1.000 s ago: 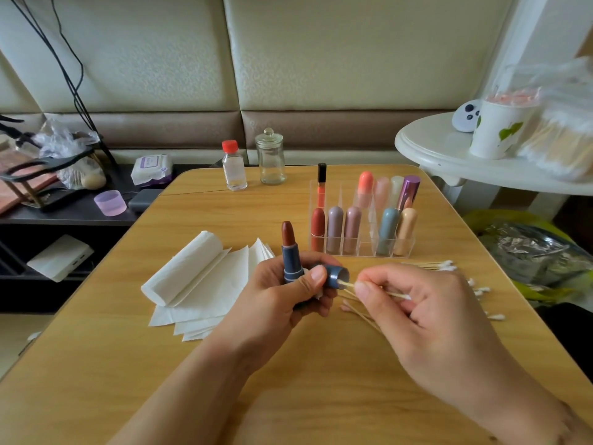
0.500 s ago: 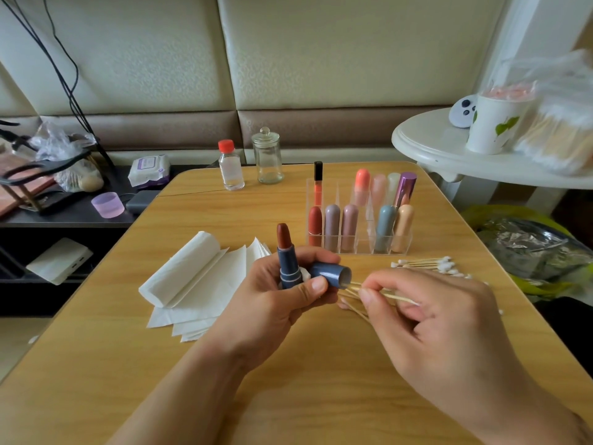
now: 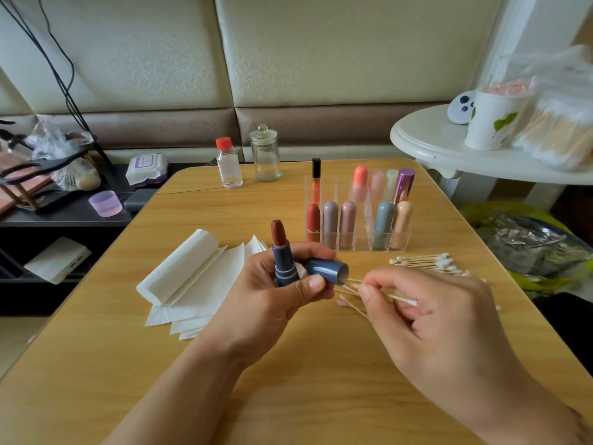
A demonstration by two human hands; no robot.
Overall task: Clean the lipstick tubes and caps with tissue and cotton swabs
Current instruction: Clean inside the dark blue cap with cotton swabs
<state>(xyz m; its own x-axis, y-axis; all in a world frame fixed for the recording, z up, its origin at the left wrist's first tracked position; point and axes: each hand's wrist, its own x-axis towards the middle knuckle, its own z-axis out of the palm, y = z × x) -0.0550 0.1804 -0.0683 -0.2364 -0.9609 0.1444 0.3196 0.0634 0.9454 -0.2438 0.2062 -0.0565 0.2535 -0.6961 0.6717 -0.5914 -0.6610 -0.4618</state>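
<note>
Right hand (image 3: 439, 319) (curled) pinches swab (image 3: 399, 298).

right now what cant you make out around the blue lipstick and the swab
Head view, the only one:
- Swab front tip: whether it sits inside the blue cap is unclear; the right hand covers the shaft.
- Cap interior: too dark and small to judge dirt.
- Blue lipstick tube base: hidden by the left hand.

lipstick (image 3: 278, 233): brown-red
tube (image 3: 284, 265): slate blue (pale bands)
cap (image 3: 326, 270): slate blue
tissue (image 3: 192, 277): white
table (image 3: 224, 364): yellow wood grain
</note>
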